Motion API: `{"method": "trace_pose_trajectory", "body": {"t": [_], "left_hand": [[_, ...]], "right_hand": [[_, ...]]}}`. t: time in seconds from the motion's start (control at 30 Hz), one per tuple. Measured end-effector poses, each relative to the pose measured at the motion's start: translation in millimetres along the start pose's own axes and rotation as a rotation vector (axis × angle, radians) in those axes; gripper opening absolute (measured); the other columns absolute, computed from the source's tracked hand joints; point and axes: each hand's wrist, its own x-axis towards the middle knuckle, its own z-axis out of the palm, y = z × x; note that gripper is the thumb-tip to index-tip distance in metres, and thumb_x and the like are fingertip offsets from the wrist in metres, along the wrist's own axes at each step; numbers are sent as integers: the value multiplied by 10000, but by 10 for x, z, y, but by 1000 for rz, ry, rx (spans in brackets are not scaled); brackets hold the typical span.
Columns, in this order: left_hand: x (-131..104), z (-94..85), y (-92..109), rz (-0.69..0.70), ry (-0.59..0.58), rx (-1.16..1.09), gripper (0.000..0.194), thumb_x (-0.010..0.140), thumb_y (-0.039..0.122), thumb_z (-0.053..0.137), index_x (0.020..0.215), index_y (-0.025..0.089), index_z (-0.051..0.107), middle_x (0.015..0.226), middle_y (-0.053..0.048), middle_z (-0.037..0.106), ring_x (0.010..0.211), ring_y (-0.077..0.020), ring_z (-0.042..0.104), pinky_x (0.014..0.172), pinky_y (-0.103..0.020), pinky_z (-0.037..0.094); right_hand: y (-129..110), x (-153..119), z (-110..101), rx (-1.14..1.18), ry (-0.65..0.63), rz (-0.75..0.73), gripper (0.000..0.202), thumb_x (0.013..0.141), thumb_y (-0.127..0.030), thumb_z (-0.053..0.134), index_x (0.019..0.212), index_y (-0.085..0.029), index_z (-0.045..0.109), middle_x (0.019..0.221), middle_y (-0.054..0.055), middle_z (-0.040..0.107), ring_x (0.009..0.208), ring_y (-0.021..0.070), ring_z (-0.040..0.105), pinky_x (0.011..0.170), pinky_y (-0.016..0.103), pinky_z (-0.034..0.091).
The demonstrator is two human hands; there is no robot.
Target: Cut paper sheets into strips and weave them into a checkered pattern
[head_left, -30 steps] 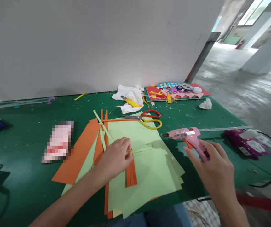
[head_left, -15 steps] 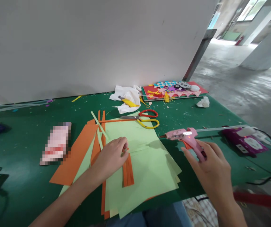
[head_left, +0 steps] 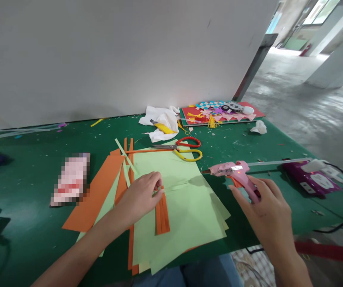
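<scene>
over the pale green paper (head_left: 195, 215), pinching the orange strips (head_left: 162, 217) at their far end with the left hand (head_left: 146, 190), seemingly to align them; beside it, gripping the pink glue gun (head_left: 241, 173) in the right hand (head_left: 269, 207) by the handle (head_left: 251, 189), likely away from heat.

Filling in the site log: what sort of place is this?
Probably a craft workspace: the right hand holds a glue gun, and scissors lie on green paper.
</scene>
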Motion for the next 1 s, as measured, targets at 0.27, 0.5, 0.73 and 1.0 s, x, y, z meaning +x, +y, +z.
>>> {"method": "trace_pose_trajectory", "body": {"t": [0.27,0.5,0.73,1.0], "left_hand": [[12,14,78,-22,2,39,106,855,237,477,785,224,397,807,-7,534,789,-207,540,628,-305,355],[-19,25,28,-28,-2,4,75,864,204,455,809,226,408,827,-1,544,802,-197,547,646,-301,366],[3,61,89,-16,11,95,116,879,242,487,794,214,412,825,3,528,802,-192,530,663,-301,361],[-37,-56,86,-163,14,-158,250,982,372,323,858,231,489,825,17,587,768,-174,562,621,-278,374]], "right_hand": [[11,7,18,-11,-20,-2,512,856,-600,470,1017,-137,619,964,108,609,828,258,612,622,332,431],[89,-11,80,-38,-31,19,532,839,-631,473,1028,-155,615,964,110,617,798,243,597,599,318,418],[121,31,158,-86,-57,60,607,844,-676,403,1035,-143,623,966,113,619,769,247,586,574,320,407],[232,12,350,-175,-60,-34,750,864,-711,275,1040,-78,638,903,155,619,903,319,540,799,424,446]]}}
